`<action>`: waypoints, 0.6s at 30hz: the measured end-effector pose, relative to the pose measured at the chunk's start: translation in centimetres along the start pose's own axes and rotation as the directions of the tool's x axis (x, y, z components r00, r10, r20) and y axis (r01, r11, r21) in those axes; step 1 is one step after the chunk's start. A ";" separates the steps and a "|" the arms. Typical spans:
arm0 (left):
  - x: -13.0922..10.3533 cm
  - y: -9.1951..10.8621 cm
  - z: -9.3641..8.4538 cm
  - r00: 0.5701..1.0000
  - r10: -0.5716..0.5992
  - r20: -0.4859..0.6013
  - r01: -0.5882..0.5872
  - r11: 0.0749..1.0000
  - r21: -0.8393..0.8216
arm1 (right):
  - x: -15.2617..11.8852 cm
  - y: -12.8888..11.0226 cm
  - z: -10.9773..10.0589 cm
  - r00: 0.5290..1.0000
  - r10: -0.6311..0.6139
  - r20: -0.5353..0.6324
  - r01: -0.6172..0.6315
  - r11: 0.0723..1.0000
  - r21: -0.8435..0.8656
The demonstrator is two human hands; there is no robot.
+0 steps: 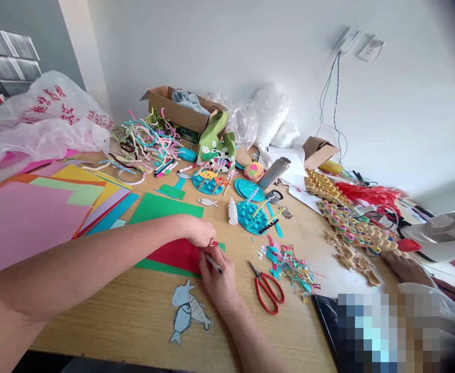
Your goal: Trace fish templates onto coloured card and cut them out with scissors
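Observation:
My right hand (219, 280) is closed around a pen (214, 264), whose dark end points down towards me. Just above it my left hand (202, 230) is curled shut, its fingertips close to the right hand's; whatever it pinches is too small to make out. Both hands are over a red paper sheet (175, 256), which lies on a larger green sheet (161, 207). Nearer to me on the table are paper fish cutouts (182, 318) with drawn black outlines. Red-handled scissors (268, 292) lie to the right of my right hand, blades partly apart.
Coloured paper sheets (37, 217) are stacked at left. A white glue bottle (232, 211), blue paper discs (250, 216) and paper scraps (293, 267) lie ahead and right. Behind are pipe cleaners (145, 140) and a metal flask (274, 173). Another person's hand (408, 268) rests at far right.

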State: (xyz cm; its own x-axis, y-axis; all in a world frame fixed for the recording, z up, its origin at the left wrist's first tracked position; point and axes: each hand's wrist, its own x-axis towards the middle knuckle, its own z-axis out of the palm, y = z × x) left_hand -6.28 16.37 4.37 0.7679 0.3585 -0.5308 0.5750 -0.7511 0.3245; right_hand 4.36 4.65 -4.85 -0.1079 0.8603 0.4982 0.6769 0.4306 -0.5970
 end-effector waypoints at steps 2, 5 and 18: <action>0.0 0.1 0.0 1.000 0.001 -0.007 -0.001 1.000 0.006 | -0.1 0.0 -0.1 1.000 0.006 -0.003 -0.006 1.000 0.006; -0.1 0.1 0.2 1.000 0.005 -0.023 -0.004 1.000 0.015 | -0.2 0.1 -0.2 1.000 0.022 -0.011 -0.021 0.999 0.025; -1.2 0.1 1.6 0.990 0.028 -0.135 -0.023 0.999 0.043 | -0.8 0.7 -0.7 0.986 0.165 -0.009 -0.163 0.983 0.084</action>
State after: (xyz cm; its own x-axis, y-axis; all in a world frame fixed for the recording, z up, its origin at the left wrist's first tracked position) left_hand -7.60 15.03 3.78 0.8150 0.4084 -0.4111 0.5446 -0.7822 0.3025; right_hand 5.38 4.09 -5.20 0.0114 0.9171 0.3985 0.6217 0.3056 -0.7212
